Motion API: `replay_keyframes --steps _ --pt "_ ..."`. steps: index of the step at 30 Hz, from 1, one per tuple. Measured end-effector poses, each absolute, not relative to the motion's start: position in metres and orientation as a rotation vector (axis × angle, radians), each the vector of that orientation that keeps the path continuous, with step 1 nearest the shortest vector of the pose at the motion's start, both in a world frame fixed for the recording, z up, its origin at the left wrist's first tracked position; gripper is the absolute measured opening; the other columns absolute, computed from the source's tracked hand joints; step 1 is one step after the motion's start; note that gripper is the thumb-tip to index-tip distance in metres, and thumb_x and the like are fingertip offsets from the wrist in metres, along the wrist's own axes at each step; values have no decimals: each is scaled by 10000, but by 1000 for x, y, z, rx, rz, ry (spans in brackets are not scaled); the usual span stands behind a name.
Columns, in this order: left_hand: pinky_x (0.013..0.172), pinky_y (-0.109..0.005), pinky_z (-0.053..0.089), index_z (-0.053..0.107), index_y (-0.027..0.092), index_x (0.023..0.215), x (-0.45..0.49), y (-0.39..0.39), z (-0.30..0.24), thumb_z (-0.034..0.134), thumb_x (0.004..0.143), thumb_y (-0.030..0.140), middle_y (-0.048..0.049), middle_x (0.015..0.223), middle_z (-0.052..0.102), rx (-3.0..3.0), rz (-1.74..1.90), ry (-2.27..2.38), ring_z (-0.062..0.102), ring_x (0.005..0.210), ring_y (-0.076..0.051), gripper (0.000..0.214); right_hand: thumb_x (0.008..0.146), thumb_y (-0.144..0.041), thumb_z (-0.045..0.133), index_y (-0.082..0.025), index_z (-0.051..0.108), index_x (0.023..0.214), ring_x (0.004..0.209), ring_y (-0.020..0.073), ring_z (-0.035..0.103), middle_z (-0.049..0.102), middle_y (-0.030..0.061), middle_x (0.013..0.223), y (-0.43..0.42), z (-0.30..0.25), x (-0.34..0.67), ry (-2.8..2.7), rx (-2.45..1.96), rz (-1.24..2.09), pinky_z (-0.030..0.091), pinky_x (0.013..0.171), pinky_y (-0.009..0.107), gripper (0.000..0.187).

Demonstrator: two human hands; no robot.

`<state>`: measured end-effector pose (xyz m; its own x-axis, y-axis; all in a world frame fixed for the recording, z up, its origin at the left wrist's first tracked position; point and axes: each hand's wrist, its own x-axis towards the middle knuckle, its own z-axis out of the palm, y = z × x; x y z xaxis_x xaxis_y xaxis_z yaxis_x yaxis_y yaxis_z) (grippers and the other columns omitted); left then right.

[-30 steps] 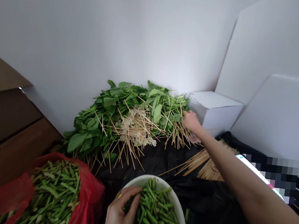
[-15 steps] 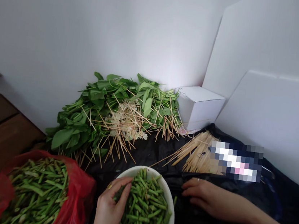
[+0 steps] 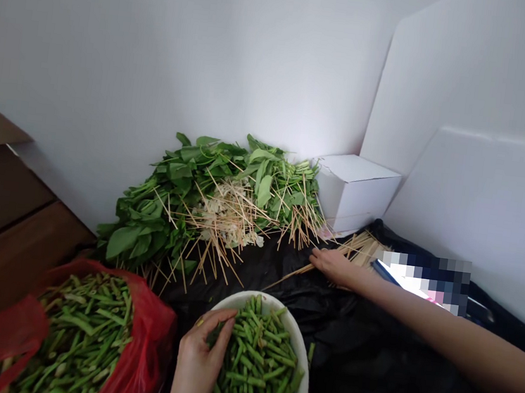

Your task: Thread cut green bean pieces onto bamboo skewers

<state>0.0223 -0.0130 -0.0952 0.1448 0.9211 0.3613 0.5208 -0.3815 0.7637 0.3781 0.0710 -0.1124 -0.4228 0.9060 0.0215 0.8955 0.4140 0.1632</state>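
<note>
Over the left rim of a white bowl (image 3: 305, 380), my left hand (image 3: 205, 352) is closed, thumb and forefinger bent together. What it holds, if anything, is hidden by the fingers. Cut green bean-like pieces (image 3: 262, 356) fill the bowl. My right hand (image 3: 334, 266) reaches forward to the pile of bamboo skewers (image 3: 356, 246), its fingertips pinched at the left side of the pile. The hand and forearm cover part of the skewers. Several skewer tips (image 3: 288, 277) stick out left below the fingers.
A red plastic bag (image 3: 149, 336) of more green pieces stands left of the bowl. Behind lie leafy greens (image 3: 145, 220) and pale skewered pieces (image 3: 230, 208). A white box (image 3: 356, 192) stands by the wall. A lit, partly blurred phone-like screen (image 3: 405, 281) lies right, on black plastic sheeting (image 3: 357, 361).
My right hand has moved forward and left from the black sheeting to the skewers. My left hand stays over the bowl. The view has shifted slightly, so things at left sit farther right.
</note>
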Motion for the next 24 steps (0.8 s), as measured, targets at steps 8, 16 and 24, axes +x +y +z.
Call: replay_keyframes --steps 8,16,24 --pt "874 -369 560 745 217 944 22 -11 -98 599 870 357 -66 964 759 1950 1121 1376 713 910 -237 215 889 -84 443 -123 591 1090 833 182 627 610 145 1047 67 -88 354 2597 1762 233 455 726 276 252" --pt "851 -364 569 753 220 916 21 -9 -99 612 849 374 -66 933 762 1964 1154 1362 715 874 -238 219 872 -247 542 -203 688 982 956 247 625 650 105 1026 -70 -102 368 2715 1699 -408 482 852 371 188" --pt "833 -348 563 750 236 915 17 -12 -92 621 836 405 -52 930 760 2012 1208 1380 710 879 -234 227 846 -40 411 -191 661 975 919 185 614 647 82 1008 -15 -87 405 2648 1729 108 448 774 289 319"
